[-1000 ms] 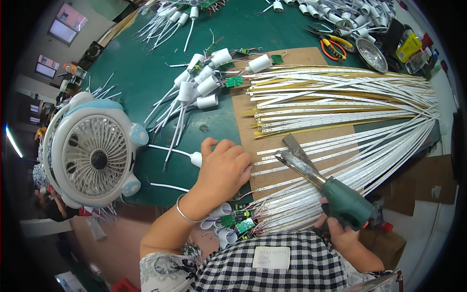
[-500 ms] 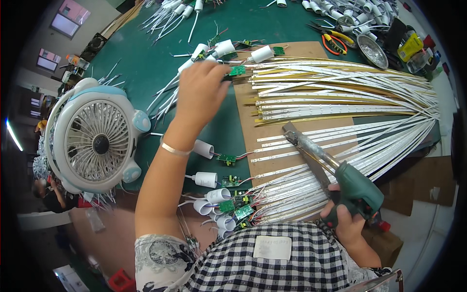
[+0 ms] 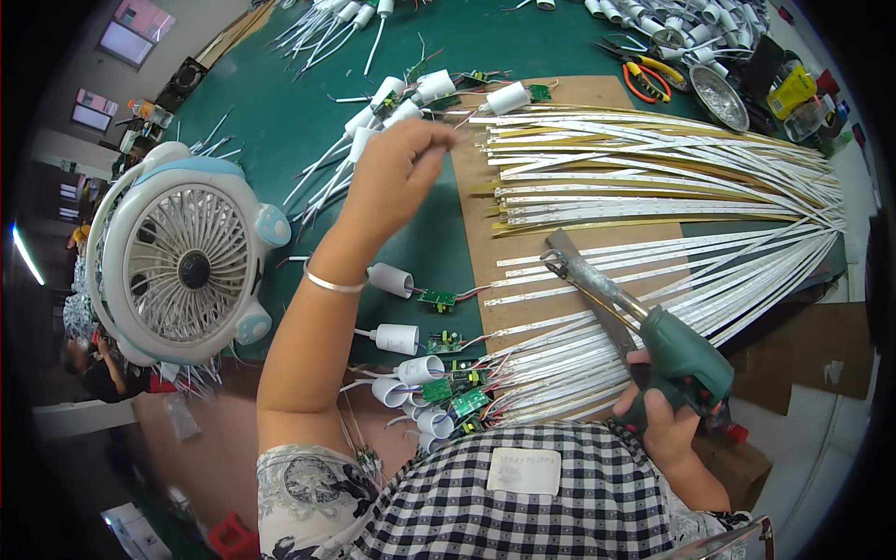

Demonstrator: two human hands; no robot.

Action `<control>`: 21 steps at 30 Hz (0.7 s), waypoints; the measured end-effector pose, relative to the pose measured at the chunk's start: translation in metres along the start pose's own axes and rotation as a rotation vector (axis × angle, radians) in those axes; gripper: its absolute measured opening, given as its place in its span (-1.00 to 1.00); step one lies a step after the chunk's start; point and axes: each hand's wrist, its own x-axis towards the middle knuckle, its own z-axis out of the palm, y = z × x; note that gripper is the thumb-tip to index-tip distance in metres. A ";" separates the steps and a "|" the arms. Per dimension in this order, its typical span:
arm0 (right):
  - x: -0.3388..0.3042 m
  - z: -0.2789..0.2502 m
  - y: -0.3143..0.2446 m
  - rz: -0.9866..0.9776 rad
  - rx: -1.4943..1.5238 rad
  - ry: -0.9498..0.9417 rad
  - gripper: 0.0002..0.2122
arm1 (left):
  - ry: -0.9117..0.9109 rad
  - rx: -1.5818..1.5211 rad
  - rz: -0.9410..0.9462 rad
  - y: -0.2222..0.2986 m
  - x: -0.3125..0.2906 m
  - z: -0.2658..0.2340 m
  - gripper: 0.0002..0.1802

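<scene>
My left hand [image 3: 397,177], with a bracelet on its wrist, reaches to the near ends of the far LED strips [image 3: 579,207]. Its thumb and fingertips are pinched together; whatever they hold is hidden or too small to make out. Beside it lie white plastic lamp caps [image 3: 509,99] with cables and small green circuit boards [image 3: 539,92]. In my right hand [image 3: 667,425] is a green soldering gun [image 3: 686,355], its metal tip pointing up-left over the strips. Nearer me, more caps and boards [image 3: 437,300] are wired to other LED strips [image 3: 560,327].
A white and blue fan [image 3: 193,266] stands on the left. Pliers [image 3: 649,79], a metal dish [image 3: 719,96] and a heap of white caps [image 3: 700,23] lie at the far right. Brown cardboard [image 3: 481,233] lies under the strips on the green tabletop [image 3: 523,47].
My left fingertips have shifted slightly right. The green board that showed beside them is out of sight, while more caps show behind the hand. My right hand and the soldering gun have barely moved.
</scene>
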 end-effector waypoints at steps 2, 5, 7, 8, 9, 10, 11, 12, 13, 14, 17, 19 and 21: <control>-0.001 0.000 0.002 0.000 -0.010 -0.018 -0.47 | -0.123 0.106 0.112 0.012 -0.019 -0.004 -0.77; -0.001 0.000 0.000 0.043 0.047 -0.014 -0.57 | -0.251 0.250 0.213 0.035 -0.058 0.005 -0.81; 0.001 0.000 -0.001 0.064 0.047 -0.018 -0.58 | -0.380 0.247 0.175 0.042 -0.075 0.009 -0.86; 0.003 0.000 -0.001 0.074 0.046 -0.018 -0.58 | -0.420 0.250 0.156 0.046 -0.079 0.012 -0.88; 0.004 0.001 -0.002 0.077 0.041 -0.032 -0.58 | -0.369 0.244 0.155 0.048 -0.084 0.017 -0.87; 0.005 0.002 -0.003 0.080 0.035 -0.047 -0.59 | -0.351 0.273 0.140 0.052 -0.087 0.019 -0.88; 0.006 0.002 -0.004 0.083 0.029 -0.061 -0.59 | -0.332 0.301 0.125 0.056 -0.088 0.021 -0.88; 0.006 0.002 -0.003 0.087 0.027 -0.069 -0.59 | -0.315 0.328 0.107 0.059 -0.090 0.022 -0.88; 0.006 0.002 -0.003 0.090 0.024 -0.076 -0.59 | -0.298 0.308 0.081 0.059 -0.091 0.023 -0.86; 0.006 0.001 -0.003 0.095 0.021 -0.084 -0.59 | -0.283 0.305 0.078 0.059 -0.092 0.024 -0.85; 0.005 0.002 -0.001 0.126 0.046 -0.074 -0.58 | -0.239 0.275 0.072 0.058 -0.096 0.026 -0.82; 0.005 0.002 0.000 0.129 0.052 -0.071 -0.58 | -0.208 0.232 0.081 0.057 -0.099 0.025 -0.81; 0.005 0.002 0.001 0.123 0.056 -0.068 -0.58 | -0.202 0.240 0.084 0.064 -0.099 0.020 -0.82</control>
